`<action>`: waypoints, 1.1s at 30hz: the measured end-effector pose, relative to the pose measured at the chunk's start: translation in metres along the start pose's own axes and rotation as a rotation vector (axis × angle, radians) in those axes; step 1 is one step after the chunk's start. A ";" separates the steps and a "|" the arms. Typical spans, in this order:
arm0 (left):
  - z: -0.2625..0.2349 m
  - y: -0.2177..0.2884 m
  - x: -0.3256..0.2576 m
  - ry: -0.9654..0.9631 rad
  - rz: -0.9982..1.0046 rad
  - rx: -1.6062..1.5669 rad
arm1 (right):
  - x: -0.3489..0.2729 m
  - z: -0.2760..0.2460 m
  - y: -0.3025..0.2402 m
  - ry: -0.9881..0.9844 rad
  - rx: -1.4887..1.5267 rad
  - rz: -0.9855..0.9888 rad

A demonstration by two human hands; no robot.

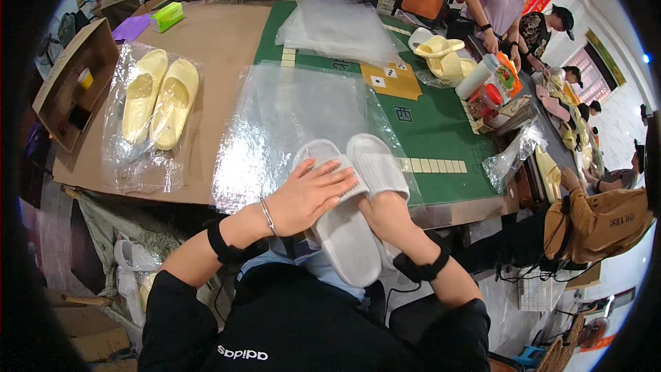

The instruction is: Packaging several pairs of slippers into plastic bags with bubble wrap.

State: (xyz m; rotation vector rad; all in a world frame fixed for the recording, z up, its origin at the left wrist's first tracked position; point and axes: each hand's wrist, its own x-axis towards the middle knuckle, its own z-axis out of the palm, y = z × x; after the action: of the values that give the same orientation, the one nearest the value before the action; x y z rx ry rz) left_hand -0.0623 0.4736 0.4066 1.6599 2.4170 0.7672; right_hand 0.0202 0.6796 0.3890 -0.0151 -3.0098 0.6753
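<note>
A pair of light grey slippers tilts over the table's near edge, toes lying on clear plastic bags (303,96). My left hand (310,193) rests flat across the strap of the left slipper (350,251), its fingers stretched out. Into the foot opening of the right slipper (377,165) reaches my right hand (389,215), holding it from inside; its fingertips are hidden under the strap. To the left, a pair of pale yellow slippers (172,107) lies inside a clear bag on brown cardboard.
More clear bags (337,27) are stacked at the far side of the green mat (430,127). On the right stand a white bottle (476,77) and a red-lidded jar (485,100), near loose yellow slippers (447,58). An open cardboard box (76,83) borders the left. Other people work along the right.
</note>
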 end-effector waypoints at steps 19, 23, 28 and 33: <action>-0.037 -0.024 -0.048 -0.073 -0.066 -0.142 | 0.177 0.059 -0.032 0.155 -0.094 -0.057; -0.015 -0.034 -0.070 0.078 -0.112 -0.382 | 0.100 0.070 -0.016 0.239 -0.174 -0.663; 0.034 -0.047 -0.083 0.778 -0.711 -0.997 | -0.007 -0.022 -0.034 -0.328 0.455 -0.308; 0.013 -0.053 -0.068 0.719 -0.883 -1.575 | 0.002 -0.045 0.017 0.432 0.319 0.094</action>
State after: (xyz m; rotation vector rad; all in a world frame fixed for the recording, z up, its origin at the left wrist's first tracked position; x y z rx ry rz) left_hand -0.0753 0.4027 0.3581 -0.2851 1.3674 2.2387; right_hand 0.0212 0.7142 0.4229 -0.2540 -2.4772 1.0059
